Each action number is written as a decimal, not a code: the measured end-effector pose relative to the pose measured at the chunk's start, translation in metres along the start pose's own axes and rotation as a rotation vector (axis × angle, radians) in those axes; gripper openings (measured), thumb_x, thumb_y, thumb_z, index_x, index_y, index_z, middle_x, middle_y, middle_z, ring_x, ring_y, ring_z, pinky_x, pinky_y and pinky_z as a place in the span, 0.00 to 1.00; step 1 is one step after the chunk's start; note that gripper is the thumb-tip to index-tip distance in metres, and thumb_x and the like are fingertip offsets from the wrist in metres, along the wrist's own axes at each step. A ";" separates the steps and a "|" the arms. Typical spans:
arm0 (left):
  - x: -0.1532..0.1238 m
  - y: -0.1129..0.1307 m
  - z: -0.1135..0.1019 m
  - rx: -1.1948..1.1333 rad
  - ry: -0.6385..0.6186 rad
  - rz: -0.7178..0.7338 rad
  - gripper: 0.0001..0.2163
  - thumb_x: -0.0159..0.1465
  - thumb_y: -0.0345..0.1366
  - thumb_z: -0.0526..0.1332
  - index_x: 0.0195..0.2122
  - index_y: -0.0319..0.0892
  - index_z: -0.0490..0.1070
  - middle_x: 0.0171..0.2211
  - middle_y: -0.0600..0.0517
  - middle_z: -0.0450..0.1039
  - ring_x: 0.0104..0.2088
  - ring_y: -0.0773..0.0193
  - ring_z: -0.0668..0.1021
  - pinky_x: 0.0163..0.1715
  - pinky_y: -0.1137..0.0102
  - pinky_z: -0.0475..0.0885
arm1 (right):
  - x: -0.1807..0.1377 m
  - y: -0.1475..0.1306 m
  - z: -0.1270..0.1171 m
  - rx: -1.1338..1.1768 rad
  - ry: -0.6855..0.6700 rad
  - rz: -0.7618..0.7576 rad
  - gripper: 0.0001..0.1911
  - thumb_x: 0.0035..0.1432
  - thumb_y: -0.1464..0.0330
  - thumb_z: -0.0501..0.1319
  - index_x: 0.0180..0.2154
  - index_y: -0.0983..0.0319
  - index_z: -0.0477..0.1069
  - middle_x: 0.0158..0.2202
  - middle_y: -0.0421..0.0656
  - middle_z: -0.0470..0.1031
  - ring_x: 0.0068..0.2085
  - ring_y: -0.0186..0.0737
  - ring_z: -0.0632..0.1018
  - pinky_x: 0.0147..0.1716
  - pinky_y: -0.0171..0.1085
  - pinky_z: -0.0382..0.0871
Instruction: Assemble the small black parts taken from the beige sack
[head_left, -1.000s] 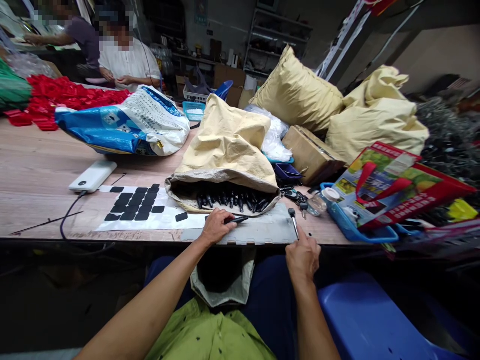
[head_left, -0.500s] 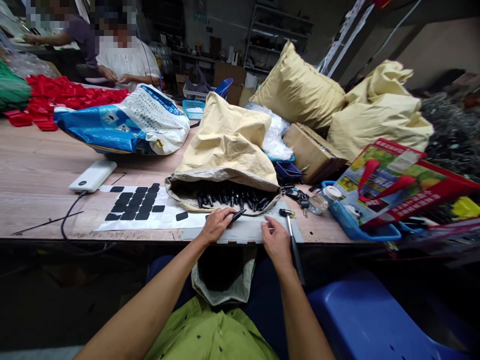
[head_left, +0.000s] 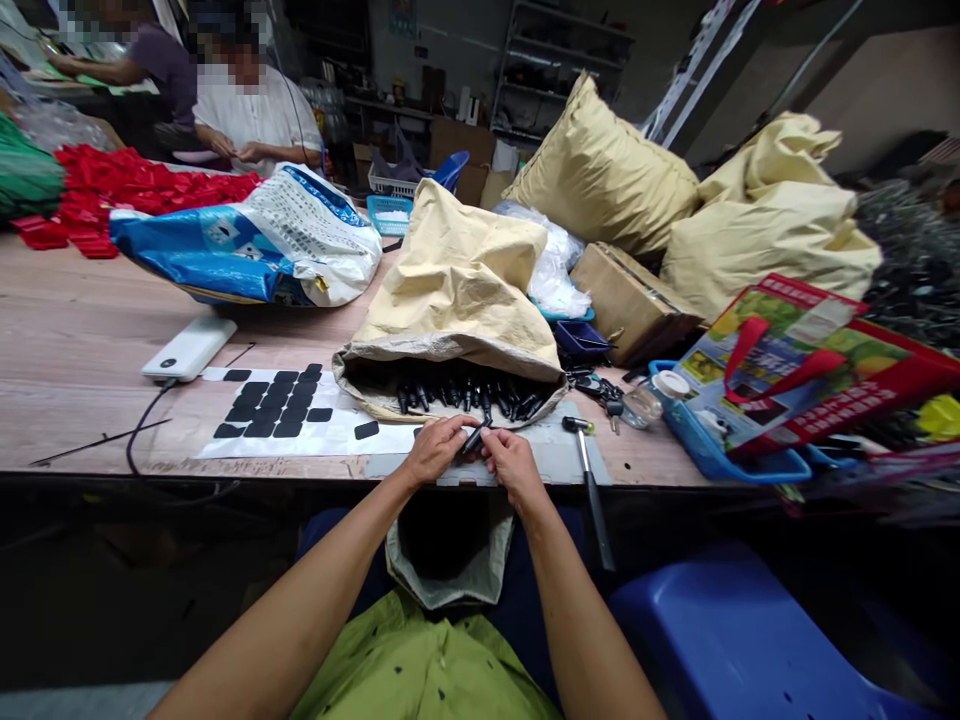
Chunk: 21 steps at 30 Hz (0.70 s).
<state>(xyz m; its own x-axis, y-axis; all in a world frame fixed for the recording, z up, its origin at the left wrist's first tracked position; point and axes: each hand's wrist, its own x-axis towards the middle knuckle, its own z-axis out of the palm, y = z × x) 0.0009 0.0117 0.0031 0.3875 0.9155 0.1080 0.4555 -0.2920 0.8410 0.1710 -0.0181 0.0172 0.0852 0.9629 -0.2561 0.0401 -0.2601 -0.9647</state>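
My left hand (head_left: 437, 449) is closed around a slim black tubular part (head_left: 475, 437) at the front edge of the table. On its right end, the fingertips of my right hand (head_left: 512, 462) are pinched together; whether they grip the part itself or something small on it is hidden. Just beyond both hands, a beige cloth sack (head_left: 459, 265) lies with its mouth toward me, and several similar black parts (head_left: 450, 392) show inside. Beneath my hands is a grey board (head_left: 559, 455). To the right of my right hand rests a hammer (head_left: 589, 480), its handle jutting over the edge.
Black rounded pads (head_left: 274, 403) lie on a white sheet at left, near a white power bank (head_left: 189, 349) with a cable. A blue basket (head_left: 701, 450) and red shopping bag (head_left: 810, 370) stand right. An open sack (head_left: 450, 590) sits at my lap. Two people work behind.
My right hand has moved left from beside the hammer to the black part, and its fingers have closed there. My left hand keeps hold of the part, now tilted slightly differently.
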 end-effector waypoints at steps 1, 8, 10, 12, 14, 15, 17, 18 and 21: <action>0.000 -0.001 0.000 0.007 0.001 0.001 0.19 0.68 0.40 0.52 0.54 0.44 0.75 0.41 0.50 0.79 0.44 0.56 0.76 0.48 0.65 0.67 | 0.000 0.001 0.000 -0.007 -0.004 -0.006 0.24 0.50 0.47 0.66 0.28 0.63 0.70 0.19 0.37 0.69 0.17 0.27 0.61 0.13 0.28 0.47; 0.004 -0.009 0.004 0.071 0.009 -0.022 0.20 0.67 0.44 0.55 0.55 0.44 0.76 0.42 0.47 0.80 0.46 0.53 0.77 0.52 0.61 0.67 | 0.001 0.002 0.003 -0.012 -0.040 -0.054 0.24 0.50 0.48 0.66 0.31 0.64 0.75 0.24 0.39 0.73 0.19 0.28 0.63 0.16 0.30 0.51; 0.004 -0.010 0.005 0.044 0.019 -0.016 0.18 0.67 0.44 0.57 0.53 0.44 0.77 0.42 0.48 0.80 0.46 0.54 0.77 0.51 0.62 0.68 | 0.001 0.004 0.004 -0.017 -0.036 -0.084 0.23 0.51 0.49 0.66 0.32 0.64 0.76 0.24 0.39 0.73 0.19 0.28 0.63 0.17 0.30 0.54; 0.003 -0.010 0.006 -0.030 0.024 -0.011 0.17 0.67 0.43 0.57 0.51 0.44 0.76 0.39 0.50 0.79 0.43 0.56 0.77 0.48 0.64 0.69 | 0.002 0.006 0.005 -0.042 -0.026 -0.126 0.23 0.53 0.50 0.64 0.34 0.65 0.77 0.24 0.39 0.73 0.20 0.29 0.63 0.19 0.31 0.56; 0.002 -0.009 0.006 -0.118 0.027 -0.020 0.15 0.67 0.44 0.56 0.50 0.43 0.75 0.35 0.52 0.77 0.38 0.60 0.76 0.45 0.67 0.69 | 0.001 0.010 0.004 -0.087 -0.013 -0.160 0.22 0.55 0.51 0.62 0.36 0.65 0.76 0.25 0.40 0.74 0.21 0.30 0.65 0.21 0.32 0.58; 0.002 -0.009 0.006 -0.155 0.033 -0.030 0.15 0.67 0.44 0.57 0.49 0.43 0.74 0.34 0.53 0.76 0.37 0.61 0.76 0.44 0.68 0.69 | -0.001 0.012 0.003 -0.117 -0.007 -0.175 0.21 0.56 0.52 0.62 0.38 0.64 0.76 0.26 0.39 0.74 0.22 0.31 0.66 0.22 0.32 0.59; 0.002 -0.008 0.006 -0.204 0.058 -0.048 0.14 0.66 0.44 0.58 0.48 0.43 0.72 0.33 0.54 0.74 0.36 0.62 0.75 0.42 0.69 0.69 | -0.005 0.014 0.002 -0.205 0.007 -0.209 0.19 0.54 0.55 0.64 0.42 0.63 0.75 0.28 0.38 0.74 0.24 0.32 0.68 0.25 0.32 0.62; 0.003 -0.008 0.006 -0.218 0.071 -0.051 0.13 0.66 0.45 0.58 0.46 0.43 0.71 0.34 0.54 0.74 0.36 0.62 0.74 0.42 0.69 0.68 | -0.008 0.014 0.002 -0.269 0.015 -0.231 0.19 0.54 0.57 0.65 0.43 0.62 0.74 0.29 0.37 0.74 0.25 0.32 0.68 0.27 0.32 0.64; 0.004 -0.008 0.005 -0.281 0.086 -0.030 0.12 0.65 0.45 0.58 0.42 0.43 0.68 0.35 0.54 0.71 0.36 0.63 0.72 0.41 0.70 0.67 | -0.017 0.011 0.005 -0.522 0.061 -0.330 0.17 0.56 0.58 0.65 0.44 0.60 0.72 0.33 0.38 0.74 0.28 0.34 0.71 0.32 0.33 0.65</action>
<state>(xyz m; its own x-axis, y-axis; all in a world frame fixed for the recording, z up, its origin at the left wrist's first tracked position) 0.0027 0.0162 -0.0065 0.3020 0.9464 0.1150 0.2210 -0.1868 0.9572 0.1645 -0.0364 0.0109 0.0417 0.9967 0.0696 0.5545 0.0348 -0.8315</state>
